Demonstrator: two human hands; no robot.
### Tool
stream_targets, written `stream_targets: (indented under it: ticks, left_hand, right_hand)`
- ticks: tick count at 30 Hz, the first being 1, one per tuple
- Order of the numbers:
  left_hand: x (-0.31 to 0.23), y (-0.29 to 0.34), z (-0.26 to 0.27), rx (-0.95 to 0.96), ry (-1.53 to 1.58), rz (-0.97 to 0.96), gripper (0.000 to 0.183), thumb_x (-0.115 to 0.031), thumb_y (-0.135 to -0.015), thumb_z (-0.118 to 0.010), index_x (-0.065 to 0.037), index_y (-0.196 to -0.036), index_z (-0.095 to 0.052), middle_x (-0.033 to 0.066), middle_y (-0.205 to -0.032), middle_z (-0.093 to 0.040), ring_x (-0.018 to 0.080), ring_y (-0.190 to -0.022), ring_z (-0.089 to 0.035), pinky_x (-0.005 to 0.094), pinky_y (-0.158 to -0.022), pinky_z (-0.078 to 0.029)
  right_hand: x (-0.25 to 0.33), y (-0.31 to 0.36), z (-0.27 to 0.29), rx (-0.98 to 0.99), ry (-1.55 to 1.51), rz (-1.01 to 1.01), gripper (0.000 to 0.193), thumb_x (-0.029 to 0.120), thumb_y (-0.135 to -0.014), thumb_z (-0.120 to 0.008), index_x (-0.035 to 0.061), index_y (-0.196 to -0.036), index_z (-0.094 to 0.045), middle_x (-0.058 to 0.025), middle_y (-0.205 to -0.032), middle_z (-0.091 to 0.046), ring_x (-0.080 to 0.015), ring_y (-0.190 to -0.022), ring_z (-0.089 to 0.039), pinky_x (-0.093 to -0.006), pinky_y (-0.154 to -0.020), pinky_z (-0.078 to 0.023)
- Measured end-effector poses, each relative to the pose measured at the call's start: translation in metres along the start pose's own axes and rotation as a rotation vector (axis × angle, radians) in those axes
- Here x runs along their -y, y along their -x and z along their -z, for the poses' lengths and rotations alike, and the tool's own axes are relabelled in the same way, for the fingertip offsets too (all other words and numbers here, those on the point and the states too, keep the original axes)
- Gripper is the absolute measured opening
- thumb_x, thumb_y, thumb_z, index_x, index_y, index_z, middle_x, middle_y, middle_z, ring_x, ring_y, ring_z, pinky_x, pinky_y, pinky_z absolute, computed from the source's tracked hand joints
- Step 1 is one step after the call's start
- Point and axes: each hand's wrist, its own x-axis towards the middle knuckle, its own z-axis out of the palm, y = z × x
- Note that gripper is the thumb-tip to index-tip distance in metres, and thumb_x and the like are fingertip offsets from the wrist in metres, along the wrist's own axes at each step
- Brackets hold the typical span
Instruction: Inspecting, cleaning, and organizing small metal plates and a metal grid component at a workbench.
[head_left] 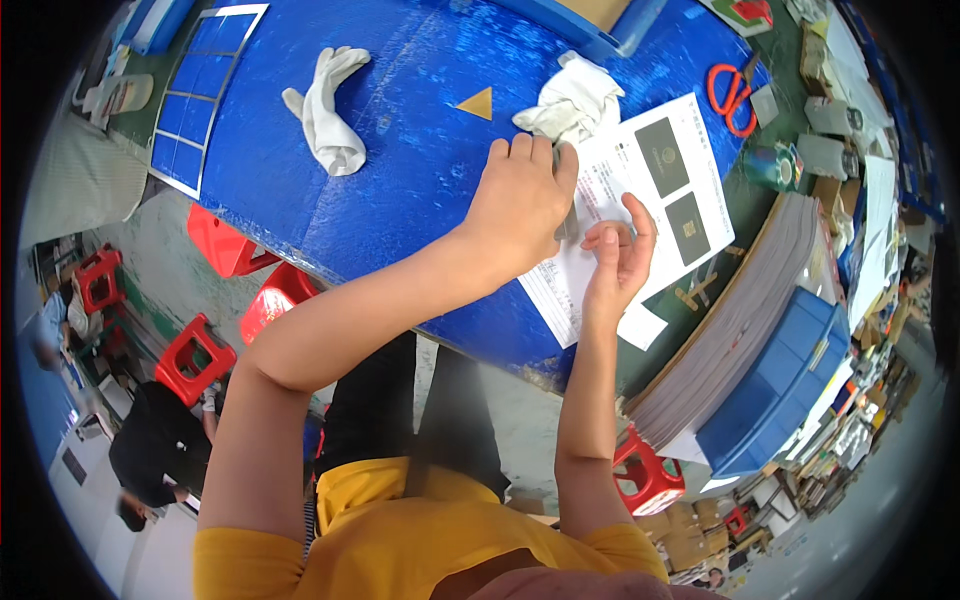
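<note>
My left hand [520, 205] presses the grey card [568, 215] on the white sheet [640, 215] near the bench's [400, 130] near edge; my right hand [615, 260] pinches its corner. Best peel slowly.

White printed paper sheet [640, 190] with two dark rectangular pictures lies flat on blue table, a small grey flat strip [567, 215] upright on its left part, mostly hidden.
</note>
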Motion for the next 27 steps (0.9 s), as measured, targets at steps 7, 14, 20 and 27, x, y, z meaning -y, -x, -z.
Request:
stream_targets:
  ticks: [7, 14, 20, 27]
  left_hand:
    - [-0.001, 0.004, -0.001, 0.006, -0.030, 0.013, 0.094, -0.040, -0.055, -0.087, -0.007, -0.135, -0.050, 0.0246, -0.134, -0.045, 0.0392, -0.123, -0.044, 0.0469, -0.096, -0.039]
    - [0.021, 0.003, 0.022, 0.078, 0.032, -0.394, 0.078, -0.010, -0.061, -0.082, -0.014, -0.133, -0.053, 0.0108, -0.139, -0.047, 0.0322, -0.135, -0.038, 0.0449, -0.112, -0.033]
    - [0.028, -0.007, 0.023, 0.135, 0.043, -0.574, 0.061, -0.008, -0.062, -0.079, -0.011, -0.120, -0.060, 0.0037, -0.126, -0.058, 0.0242, -0.129, -0.047, 0.0416, -0.111, -0.036]
    - [0.031, -0.012, 0.028, 0.145, 0.028, -0.654, 0.058, -0.011, -0.060, -0.079, -0.010, -0.115, -0.062, 0.0031, -0.124, -0.060, 0.0239, -0.127, -0.049, 0.0419, -0.111, -0.037]
  right_hand:
    - [-0.004, 0.000, 0.003, -0.024, -0.102, 0.024, 0.032, 0.011, -0.096, -0.056, -0.0028, -0.125, -0.053, -0.0119, -0.125, -0.047, -0.0126, -0.075, -0.059, -0.0263, -0.064, -0.050]
    - [-0.006, -0.001, 0.009, -0.016, -0.192, -0.017, 0.032, 0.013, -0.096, -0.056, -0.0033, -0.124, -0.053, -0.0120, -0.123, -0.048, -0.0129, -0.074, -0.058, -0.0261, -0.063, -0.050]
    - [-0.009, -0.002, 0.010, -0.001, -0.251, -0.004, 0.032, 0.012, -0.096, -0.056, -0.0032, -0.124, -0.053, -0.0120, -0.122, -0.048, -0.0126, -0.073, -0.058, -0.0263, -0.063, -0.050]
    - [-0.010, -0.002, 0.010, 0.007, -0.289, 0.007, 0.032, 0.014, -0.096, -0.057, -0.0035, -0.123, -0.053, -0.0130, -0.123, -0.048, -0.0126, -0.073, -0.058, -0.0262, -0.064, -0.051]
